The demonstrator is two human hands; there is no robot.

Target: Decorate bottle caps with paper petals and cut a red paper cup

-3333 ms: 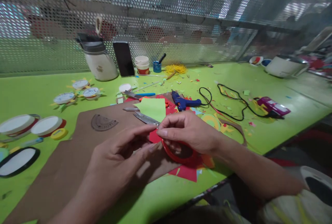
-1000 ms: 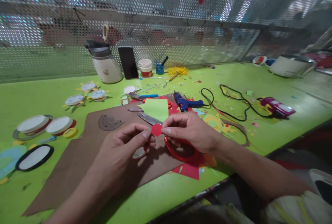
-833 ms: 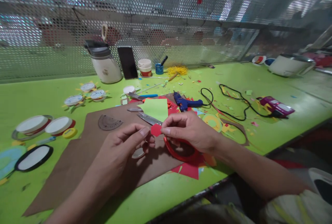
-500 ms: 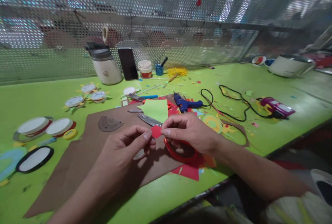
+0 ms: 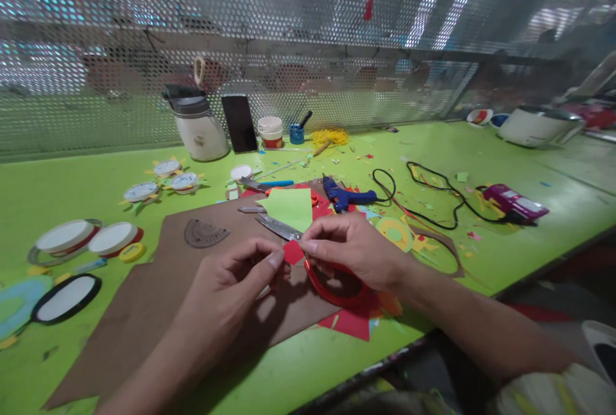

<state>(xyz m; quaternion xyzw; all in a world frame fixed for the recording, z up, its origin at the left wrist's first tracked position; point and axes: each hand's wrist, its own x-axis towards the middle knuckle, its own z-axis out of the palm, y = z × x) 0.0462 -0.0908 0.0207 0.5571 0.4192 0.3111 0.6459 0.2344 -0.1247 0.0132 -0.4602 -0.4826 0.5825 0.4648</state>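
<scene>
A small red piece of paper (image 5: 293, 253) is pinched between my two hands above the brown cardboard (image 5: 192, 299). My left hand (image 5: 243, 274) grips its left edge between thumb and forefinger. On the other side my right hand (image 5: 353, 248) holds its right edge the same way. Red-handled scissors (image 5: 337, 296) lie beneath my right hand, blades pointing up and left; part of a handle is covered by the fingers. Just beyond the blades rests a sheet of light green paper (image 5: 291, 206). A clear protractor (image 5: 206, 233) lies on the cardboard left of the hands.
A blue glue gun (image 5: 346, 195) lies behind my right hand, its black cord running to a purple box (image 5: 514, 202). White round lids (image 5: 113, 237) sit at the left. A white jug (image 5: 198, 133) and a phone (image 5: 239, 123) stand against the perforated screen. Paper scraps litter the table (image 5: 414, 145).
The view has shifted slightly. Both hands stay in nearly the same place, and the red paper between them has tilted a little.
</scene>
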